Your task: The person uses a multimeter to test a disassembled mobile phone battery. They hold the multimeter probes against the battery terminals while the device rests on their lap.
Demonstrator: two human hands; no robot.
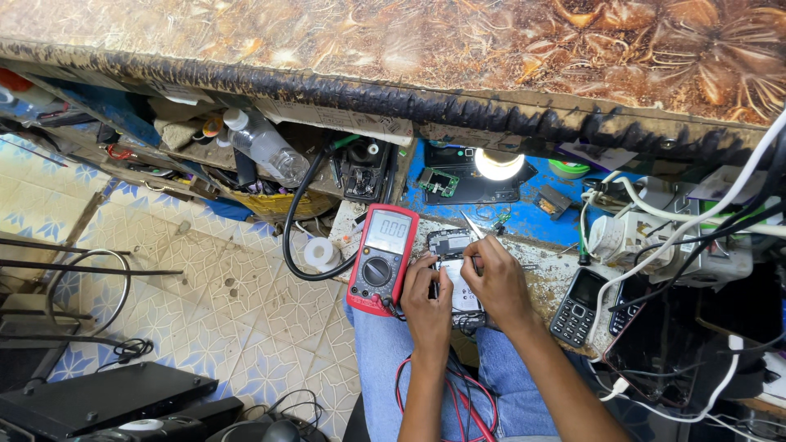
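Note:
An opened mobile phone [452,247] with its back cover off lies on the worn bench edge. My left hand [426,301] rests on its left side and holds it. My right hand [497,278] pinches a thin metal tool, tweezers [472,226], whose tip points up and left above the phone. A red and grey multimeter [381,258] lies just left of my left hand, its red and black leads [458,393] trailing down over my lap.
A lit lamp [499,164] shines on the blue work surface [524,214] behind. A keypad phone [578,299] and a tangle of white cables [655,233] and chargers sit at right. A plastic bottle [264,144] and a black hose [296,213] are at left, above the tiled floor [237,303].

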